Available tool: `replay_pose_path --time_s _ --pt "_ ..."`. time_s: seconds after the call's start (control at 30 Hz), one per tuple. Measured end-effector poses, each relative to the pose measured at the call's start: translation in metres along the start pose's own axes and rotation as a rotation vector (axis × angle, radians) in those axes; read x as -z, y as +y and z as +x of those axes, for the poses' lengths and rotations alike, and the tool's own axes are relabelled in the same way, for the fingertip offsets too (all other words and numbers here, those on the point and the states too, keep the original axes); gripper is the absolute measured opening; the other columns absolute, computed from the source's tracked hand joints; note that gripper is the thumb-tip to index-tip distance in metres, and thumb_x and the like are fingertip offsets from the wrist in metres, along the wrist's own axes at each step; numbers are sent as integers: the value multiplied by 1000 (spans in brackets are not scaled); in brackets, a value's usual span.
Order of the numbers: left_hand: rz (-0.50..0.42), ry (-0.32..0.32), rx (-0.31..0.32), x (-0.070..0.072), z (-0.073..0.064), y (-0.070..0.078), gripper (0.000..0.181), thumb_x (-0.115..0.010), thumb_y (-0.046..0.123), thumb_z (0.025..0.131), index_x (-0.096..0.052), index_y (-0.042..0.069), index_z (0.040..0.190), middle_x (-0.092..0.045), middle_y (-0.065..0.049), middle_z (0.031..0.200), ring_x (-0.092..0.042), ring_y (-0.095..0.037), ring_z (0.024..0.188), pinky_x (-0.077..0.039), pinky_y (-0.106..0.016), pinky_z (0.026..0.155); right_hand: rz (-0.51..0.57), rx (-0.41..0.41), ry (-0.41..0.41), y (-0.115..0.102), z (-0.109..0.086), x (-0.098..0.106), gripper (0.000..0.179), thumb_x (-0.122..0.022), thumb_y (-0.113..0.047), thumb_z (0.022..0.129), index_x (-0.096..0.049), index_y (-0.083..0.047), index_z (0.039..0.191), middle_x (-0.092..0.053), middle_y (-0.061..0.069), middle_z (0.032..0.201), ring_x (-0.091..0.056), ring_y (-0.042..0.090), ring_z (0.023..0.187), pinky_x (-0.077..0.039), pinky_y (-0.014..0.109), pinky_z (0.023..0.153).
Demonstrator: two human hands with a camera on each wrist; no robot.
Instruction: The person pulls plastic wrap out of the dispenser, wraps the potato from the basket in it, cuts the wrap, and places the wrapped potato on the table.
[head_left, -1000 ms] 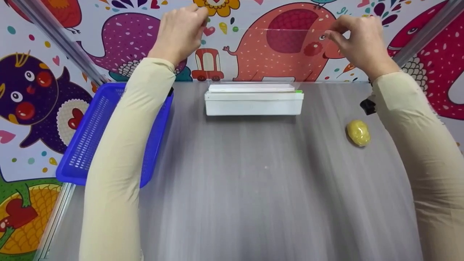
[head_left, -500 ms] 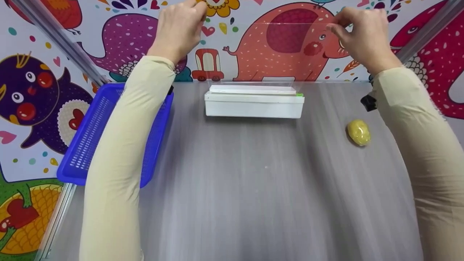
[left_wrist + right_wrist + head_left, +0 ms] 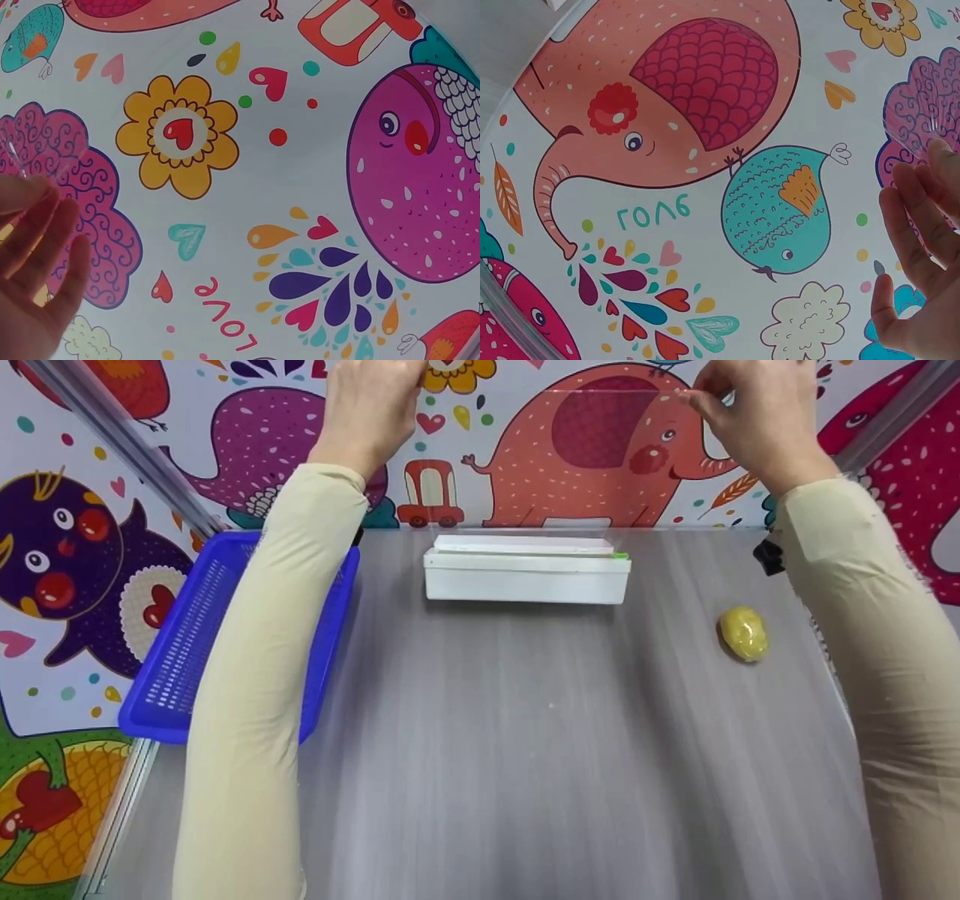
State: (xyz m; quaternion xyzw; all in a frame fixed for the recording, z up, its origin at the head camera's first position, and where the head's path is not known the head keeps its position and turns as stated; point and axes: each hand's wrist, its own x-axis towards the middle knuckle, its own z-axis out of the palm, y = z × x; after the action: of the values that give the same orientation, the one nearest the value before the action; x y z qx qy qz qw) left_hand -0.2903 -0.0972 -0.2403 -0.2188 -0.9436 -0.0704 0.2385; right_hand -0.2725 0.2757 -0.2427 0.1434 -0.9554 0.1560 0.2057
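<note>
A sheet of clear cling film (image 3: 555, 461) stretches upright from a white dispenser box (image 3: 527, 583) at the table's far edge. Its upper edge spans between both hands. My left hand (image 3: 373, 416) is raised at the film's left end; in the left wrist view, thumb and forefinger pinch bunched film (image 3: 46, 154). My right hand (image 3: 766, 420) pinches the other upper corner; creases fan out from that pinch in the right wrist film (image 3: 922, 127). Both hands are partly cut off at the top of the head view. A green piece (image 3: 620, 556) shows at the box's right end.
A blue perforated basket (image 3: 154, 729) stands at the left, partly behind the left sleeve. On the right lies a shiny yellow, potato-like lump (image 3: 744, 634). A cartoon-printed wall (image 3: 442, 442) rises behind the grey table (image 3: 525, 750), with metal rails at both sides.
Both hands have moved up and away, raising the film's upper edge higher above the box. The right hand has also shifted slightly right. The dispenser box has tilted or shifted slightly.
</note>
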Motion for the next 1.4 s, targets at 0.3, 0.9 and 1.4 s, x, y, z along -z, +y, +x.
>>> replay_pose_path --time_s 0.3,0.9,1.4 --pt "5 -10 19 1 4 -2 42 -35 12 105 -43 17 145 -44 -13 140 -30 -27 134 -8 -38 115 15 7 38 0 3 0 40 -52 -33 99 -68 0 113 -65 21 110 -49 30 112 -18 39 111" --pt "-580 -701 -3 44 -46 -10 12 -59 8 92 -58 0 101 -61 -13 106 -60 -24 95 -49 -35 84 235 342 -429 -2 -58 32 21 -65 -10 92 -68 -5 112 -67 6 107 -51 3 97 -41 4 71" --pt "-685 -1263 -264 -49 -153 30 12 -64 -4 82 -57 5 83 -58 -3 80 -53 -15 74 -46 -28 65 515 412 -1005 -9 -146 -47 4 -68 -12 91 -68 -15 92 -66 -8 85 -63 8 76 -54 28 73"
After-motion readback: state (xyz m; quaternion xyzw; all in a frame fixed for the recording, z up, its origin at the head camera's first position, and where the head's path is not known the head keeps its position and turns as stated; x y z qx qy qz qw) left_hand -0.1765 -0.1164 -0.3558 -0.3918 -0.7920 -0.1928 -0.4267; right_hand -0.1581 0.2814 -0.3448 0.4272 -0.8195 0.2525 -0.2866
